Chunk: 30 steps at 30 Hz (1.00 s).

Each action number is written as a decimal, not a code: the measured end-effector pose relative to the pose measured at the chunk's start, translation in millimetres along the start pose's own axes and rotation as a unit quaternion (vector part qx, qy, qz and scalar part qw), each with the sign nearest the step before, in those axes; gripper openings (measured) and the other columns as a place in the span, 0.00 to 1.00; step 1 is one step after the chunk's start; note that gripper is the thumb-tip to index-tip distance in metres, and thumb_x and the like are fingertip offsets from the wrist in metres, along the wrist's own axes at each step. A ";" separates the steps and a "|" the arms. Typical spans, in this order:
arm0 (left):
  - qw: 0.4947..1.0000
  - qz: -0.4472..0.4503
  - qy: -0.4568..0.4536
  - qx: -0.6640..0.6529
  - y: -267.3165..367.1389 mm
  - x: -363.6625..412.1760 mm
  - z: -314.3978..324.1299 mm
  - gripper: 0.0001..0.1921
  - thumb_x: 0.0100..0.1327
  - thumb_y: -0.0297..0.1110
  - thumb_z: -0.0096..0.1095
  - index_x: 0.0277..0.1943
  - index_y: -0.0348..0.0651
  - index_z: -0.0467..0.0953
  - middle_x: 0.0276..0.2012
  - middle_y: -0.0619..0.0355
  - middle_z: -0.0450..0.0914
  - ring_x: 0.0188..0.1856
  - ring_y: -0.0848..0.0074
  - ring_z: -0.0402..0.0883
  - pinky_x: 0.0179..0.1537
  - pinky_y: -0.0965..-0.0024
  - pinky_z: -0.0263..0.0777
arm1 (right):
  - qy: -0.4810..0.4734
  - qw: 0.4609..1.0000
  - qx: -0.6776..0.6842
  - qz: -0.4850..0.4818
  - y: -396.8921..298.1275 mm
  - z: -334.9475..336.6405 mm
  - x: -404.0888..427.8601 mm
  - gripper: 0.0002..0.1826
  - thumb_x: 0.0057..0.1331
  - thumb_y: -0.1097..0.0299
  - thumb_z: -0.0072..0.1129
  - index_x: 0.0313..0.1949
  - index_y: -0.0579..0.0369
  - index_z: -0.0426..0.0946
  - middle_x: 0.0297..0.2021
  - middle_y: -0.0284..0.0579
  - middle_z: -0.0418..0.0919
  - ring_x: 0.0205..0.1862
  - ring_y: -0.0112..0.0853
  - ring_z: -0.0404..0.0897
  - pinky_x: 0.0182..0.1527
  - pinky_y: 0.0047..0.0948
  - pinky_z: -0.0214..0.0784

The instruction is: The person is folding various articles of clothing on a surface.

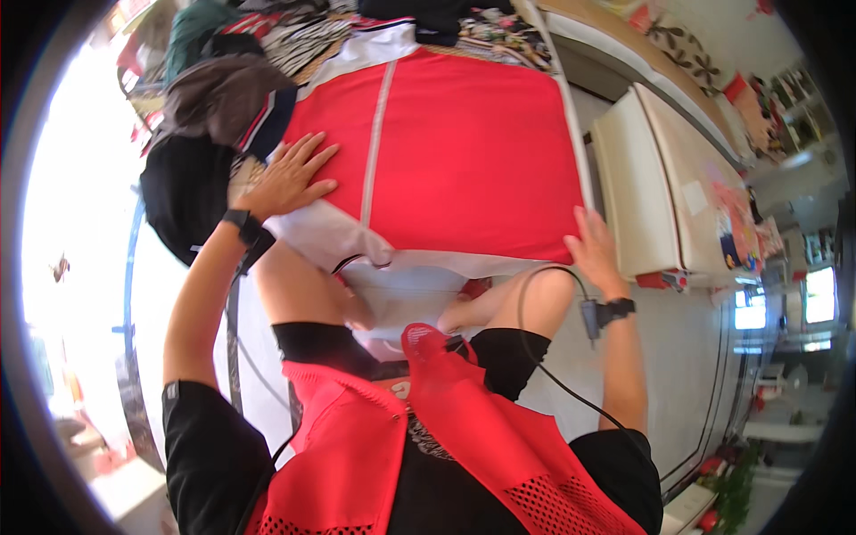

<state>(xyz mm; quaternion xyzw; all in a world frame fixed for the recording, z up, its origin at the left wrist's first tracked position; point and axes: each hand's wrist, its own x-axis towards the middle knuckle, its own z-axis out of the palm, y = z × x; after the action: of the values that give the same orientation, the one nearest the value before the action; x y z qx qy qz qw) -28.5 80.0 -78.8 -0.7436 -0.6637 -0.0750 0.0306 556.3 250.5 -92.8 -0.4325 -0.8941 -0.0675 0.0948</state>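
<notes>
A red and white short-sleeved shirt (461, 154) lies spread out before me, its collar end away from me and its hem towards my knees. Pale piping runs down its left part, and a navy striped cuff (271, 124) shows at the far left. My left hand (291, 174) rests flat on the shirt's left side, fingers spread, holding nothing. At the near right corner, my right hand (595, 251) touches the edge with thumb and fingers apart. White cloth (334, 234) of the shirt hangs over the near edge, above my legs.
Dark and grey garments (221, 100) are heaped at the left. Patterned clothes (501, 37) lie beyond the collar. A white cabinet (649, 180) stands close on the right. A black cable (535, 348) loops from my right wrist device past my knee.
</notes>
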 end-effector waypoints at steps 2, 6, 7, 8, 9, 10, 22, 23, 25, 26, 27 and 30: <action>0.999 0.015 -0.016 -0.027 6.4 -1.5 -24.6 0.31 0.70 0.53 0.56 0.68 0.44 0.69 0.70 0.45 0.65 0.73 0.53 0.59 0.72 0.49 0.52 | -0.003 0.996 0.044 0.073 31.4 7.9 -22.3 0.30 0.71 0.58 0.54 0.69 0.54 0.63 0.64 0.60 0.68 0.65 0.55 0.67 0.66 0.49 0.61; 0.972 -0.105 0.104 -0.184 16.7 -41.4 -60.3 0.19 0.66 0.39 0.65 0.53 0.35 0.79 0.53 0.46 0.80 0.54 0.60 0.80 0.55 0.62 0.72 | 0.006 0.943 0.201 0.266 -0.2 -10.3 -36.5 0.20 0.71 0.58 0.56 0.52 0.63 0.74 0.45 0.57 0.81 0.44 0.46 0.80 0.49 0.42 0.72; 0.951 -0.190 0.092 -0.227 22.7 -51.8 -63.8 0.17 0.67 0.38 0.64 0.51 0.33 0.80 0.48 0.47 0.83 0.48 0.64 0.84 0.50 0.66 0.75 | 0.006 0.943 0.202 0.264 5.8 -2.1 -44.2 0.20 0.71 0.58 0.56 0.52 0.63 0.74 0.45 0.57 0.81 0.44 0.46 0.80 0.49 0.42 0.72; 0.934 -0.215 0.124 -0.259 27.5 -61.3 -61.8 0.15 0.67 0.37 0.63 0.45 0.31 0.82 0.36 0.48 0.86 0.38 0.67 0.86 0.43 0.68 0.76 | -0.032 0.928 0.223 0.295 19.1 14.5 -53.1 0.20 0.70 0.57 0.58 0.48 0.64 0.74 0.40 0.56 0.81 0.39 0.44 0.80 0.45 0.40 0.72; 0.914 -0.252 0.136 -0.289 26.3 -75.6 -53.9 0.15 0.67 0.39 0.63 0.43 0.31 0.82 0.31 0.46 0.86 0.34 0.65 0.86 0.41 0.66 0.77 | -0.071 0.911 0.246 0.323 24.2 30.5 -57.9 0.20 0.69 0.56 0.60 0.45 0.64 0.75 0.35 0.54 0.82 0.35 0.41 0.80 0.40 0.38 0.72; 0.906 -0.283 0.121 -0.289 27.2 -88.4 -47.6 0.16 0.66 0.40 0.65 0.42 0.31 0.83 0.31 0.45 0.85 0.34 0.62 0.86 0.41 0.65 0.77 | -0.056 0.886 0.313 0.338 14.9 38.3 -53.9 0.21 0.68 0.55 0.62 0.44 0.65 0.75 0.36 0.53 0.81 0.37 0.38 0.80 0.42 0.37 0.71; 0.869 -0.382 0.056 -0.308 52.4 -97.7 -5.1 0.22 0.59 0.45 0.72 0.27 0.30 0.78 0.24 0.48 0.81 0.28 0.68 0.80 0.35 0.65 0.73 | 0.023 0.627 0.649 0.430 -33.5 10.7 -46.9 0.17 0.68 0.62 0.66 0.49 0.63 0.77 0.37 0.38 0.80 0.36 0.25 0.77 0.41 0.25 0.70; 0.850 -0.388 0.077 -0.349 54.7 -96.1 -6.4 0.21 0.58 0.43 0.73 0.26 0.31 0.76 0.22 0.51 0.80 0.27 0.72 0.78 0.34 0.67 0.71 | 0.011 0.620 0.657 0.429 -32.3 9.3 -48.3 0.17 0.68 0.63 0.65 0.49 0.62 0.77 0.37 0.38 0.80 0.36 0.25 0.77 0.40 0.25 0.71; 0.798 -0.397 0.082 -0.446 68.3 -88.2 -12.0 0.14 0.64 0.38 0.69 0.33 0.34 0.78 0.28 0.58 0.82 0.31 0.75 0.80 0.36 0.70 0.74 | 0.005 0.616 0.668 0.417 -25.5 9.6 -53.1 0.14 0.69 0.64 0.64 0.48 0.61 0.77 0.37 0.37 0.80 0.35 0.25 0.77 0.40 0.24 0.70; 0.660 -0.387 0.152 -0.626 84.0 -80.0 -20.8 0.11 0.66 0.35 0.65 0.38 0.34 0.78 0.32 0.58 0.82 0.34 0.75 0.81 0.38 0.70 0.75 | -0.001 0.614 0.679 0.402 -22.2 9.4 -55.6 0.12 0.70 0.65 0.63 0.47 0.60 0.77 0.37 0.35 0.80 0.35 0.24 0.77 0.40 0.24 0.70; 0.486 -0.358 0.217 -0.767 93.8 -77.8 -28.6 0.09 0.69 0.32 0.62 0.43 0.35 0.77 0.37 0.59 0.82 0.37 0.75 0.82 0.41 0.71 0.77 | -0.002 0.612 0.680 0.403 -23.0 6.5 -55.2 0.12 0.70 0.65 0.63 0.47 0.60 0.77 0.37 0.35 0.80 0.35 0.24 0.77 0.40 0.24 0.70; 0.405 -0.343 0.185 -0.827 95.9 -84.1 -12.5 0.10 0.72 0.30 0.58 0.50 0.33 0.75 0.43 0.56 0.82 0.43 0.75 0.83 0.46 0.70 0.79 | -0.026 0.605 0.708 0.363 -23.1 -2.1 -54.3 0.07 0.71 0.68 0.61 0.45 0.56 0.78 0.38 0.34 0.80 0.37 0.23 0.77 0.42 0.24 0.70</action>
<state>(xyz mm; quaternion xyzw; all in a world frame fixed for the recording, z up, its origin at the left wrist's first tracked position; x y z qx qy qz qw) 56.7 -15.7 -74.1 -0.0847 -0.4564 -0.7274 -0.5054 571.4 194.6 -104.0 -0.5208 -0.4337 0.6382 0.3652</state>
